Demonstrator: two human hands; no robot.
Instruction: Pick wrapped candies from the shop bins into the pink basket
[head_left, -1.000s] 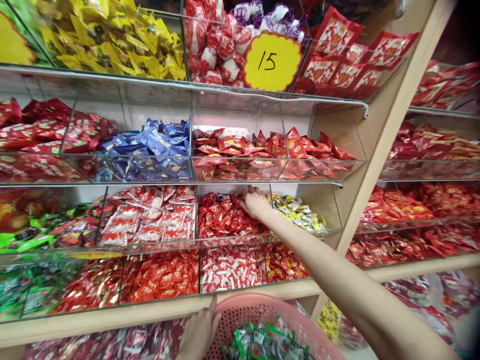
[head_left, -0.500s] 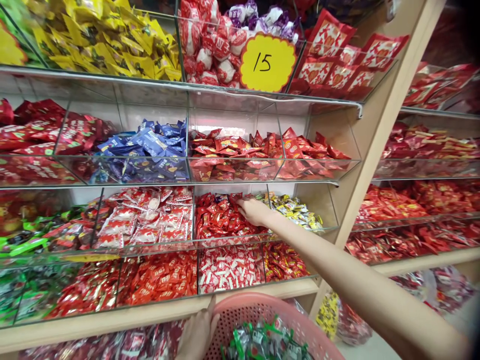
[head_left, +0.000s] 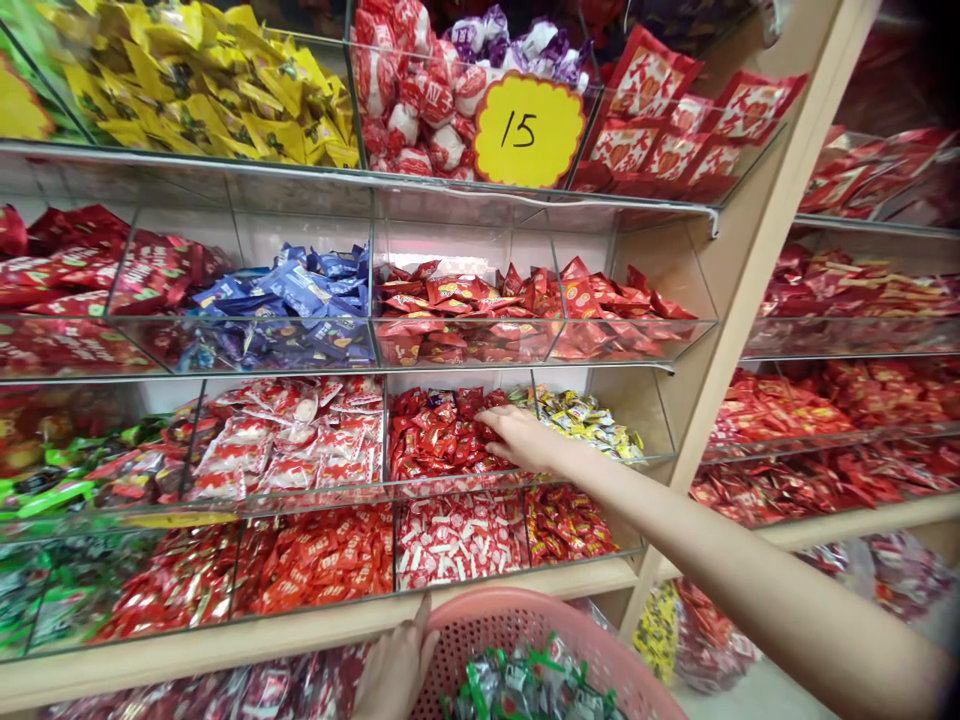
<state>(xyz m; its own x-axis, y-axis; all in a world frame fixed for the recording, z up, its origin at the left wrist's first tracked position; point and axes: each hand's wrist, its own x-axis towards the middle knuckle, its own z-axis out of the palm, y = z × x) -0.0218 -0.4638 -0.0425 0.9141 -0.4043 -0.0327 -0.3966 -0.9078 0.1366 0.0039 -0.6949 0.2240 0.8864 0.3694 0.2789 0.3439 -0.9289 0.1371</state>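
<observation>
My right hand (head_left: 519, 437) reaches into a clear bin of small red-wrapped candies (head_left: 435, 440). Its fingers are stretched out and a little apart, resting on the heap at the bin's right side, with nothing visibly gripped. At the bottom, my left hand (head_left: 396, 668) is closed at the left rim of a pink perforated plastic basket (head_left: 517, 605); part of its grip is hidden. Inside the basket lie clear-and-green wrapped candies (head_left: 529, 680).
Yellow-and-white wrapped candies (head_left: 585, 420) fill the bin just right of my hand. White-and-red packets (head_left: 292, 440) are to the left. Clear dividers and a wooden upright (head_left: 742, 290) bound the shelves. Bags of candy (head_left: 705, 635) stand low on the right.
My right hand has shifted slightly right and down over the red candies, and its fingers show more. The left hand and basket have stayed about the same. The view has moved slightly.
</observation>
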